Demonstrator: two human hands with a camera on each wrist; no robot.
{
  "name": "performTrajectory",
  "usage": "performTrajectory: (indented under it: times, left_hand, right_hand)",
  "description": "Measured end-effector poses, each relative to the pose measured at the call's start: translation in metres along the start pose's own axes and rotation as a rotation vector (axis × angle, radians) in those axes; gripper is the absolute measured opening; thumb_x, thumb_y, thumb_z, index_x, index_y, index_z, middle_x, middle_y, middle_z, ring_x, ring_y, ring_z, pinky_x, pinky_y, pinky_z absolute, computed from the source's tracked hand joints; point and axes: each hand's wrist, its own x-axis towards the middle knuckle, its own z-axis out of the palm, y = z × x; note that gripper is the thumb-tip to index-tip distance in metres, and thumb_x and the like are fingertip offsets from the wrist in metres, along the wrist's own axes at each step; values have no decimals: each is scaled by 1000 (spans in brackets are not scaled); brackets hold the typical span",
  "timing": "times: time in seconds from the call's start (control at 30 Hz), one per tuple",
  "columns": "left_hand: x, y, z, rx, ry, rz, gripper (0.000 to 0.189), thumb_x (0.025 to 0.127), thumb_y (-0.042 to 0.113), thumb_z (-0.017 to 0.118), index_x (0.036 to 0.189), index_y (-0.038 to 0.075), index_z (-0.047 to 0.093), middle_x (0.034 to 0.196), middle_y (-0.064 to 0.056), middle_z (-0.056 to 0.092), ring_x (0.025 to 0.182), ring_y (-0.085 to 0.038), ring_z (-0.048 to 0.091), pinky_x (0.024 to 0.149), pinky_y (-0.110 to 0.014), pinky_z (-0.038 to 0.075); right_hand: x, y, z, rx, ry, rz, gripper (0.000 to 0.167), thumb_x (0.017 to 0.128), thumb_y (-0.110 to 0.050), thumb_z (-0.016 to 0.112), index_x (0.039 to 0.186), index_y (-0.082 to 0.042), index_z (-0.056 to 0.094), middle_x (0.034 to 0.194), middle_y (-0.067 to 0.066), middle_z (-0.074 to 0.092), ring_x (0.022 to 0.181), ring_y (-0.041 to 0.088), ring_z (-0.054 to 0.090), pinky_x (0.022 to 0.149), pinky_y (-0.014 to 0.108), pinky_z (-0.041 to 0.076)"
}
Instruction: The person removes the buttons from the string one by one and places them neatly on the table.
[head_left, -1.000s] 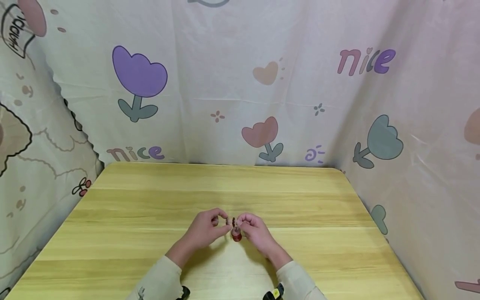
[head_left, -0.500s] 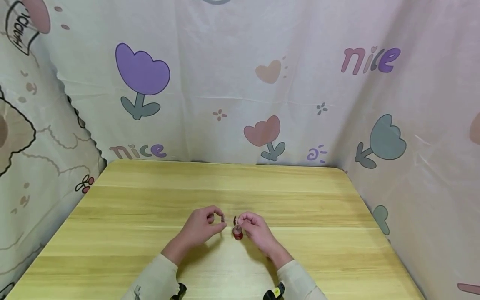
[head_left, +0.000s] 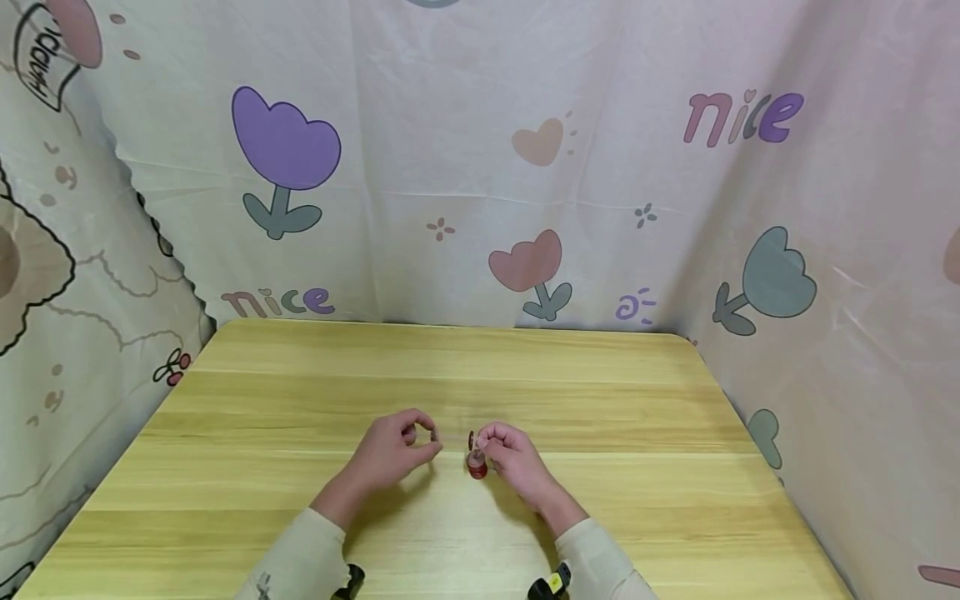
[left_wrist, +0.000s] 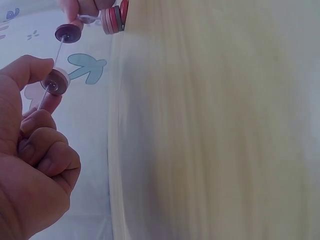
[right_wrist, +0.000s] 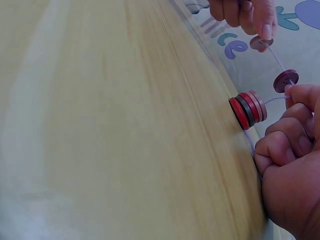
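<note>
My left hand [head_left: 393,450] pinches a brownish button [left_wrist: 56,81] between thumb and forefinger. A thin pale string [right_wrist: 276,57] runs from this button to a dark red button [right_wrist: 286,80] beside my right fingertips. With thumb and forefinger my right hand [head_left: 513,458] pinches the string close to that dark red button. Below it hangs a stack of several red, black and pinkish buttons [right_wrist: 248,109], strung face to face on the same string. More string trails from the stack's far end along the right hand. In the head view the two hands are a short gap apart.
Both hands are over a light wood-grain table [head_left: 300,358]. A printed cloth [head_left: 420,150] with flowers and lettering hangs behind it and at both sides. Dark straps with small devices [head_left: 551,583] sit at the wrists near the front.
My left hand has moved left with its button, widening the gap to the dark red button. The right hand keeps its pinch and has hardly moved. The head view has shifted slightly.
</note>
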Motion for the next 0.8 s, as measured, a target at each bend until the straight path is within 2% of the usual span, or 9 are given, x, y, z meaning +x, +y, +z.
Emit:
performTrajectory:
  times: [0.57,0.8]
  left_hand:
    - [-6,-9,-15,9,42,-45,17,86,19,81,96,20,68,59,4,32,51,-12,30,52,-28,31]
    - [-8,-14,-21,13,54,-34,15,86,19,80,95,20,68,60,4,31,51,-12,28,52,-28,31]
  right_hand:
    - [-1,0,0,-39,0,8,24,102,-8,50,99,15,55,91,26,64,84,26,63,77,36,52]
    - [0,1,0,-5,-9,2,26,103,-9,51,99,17,53,89,28,62,83,28,63,78,39,53]
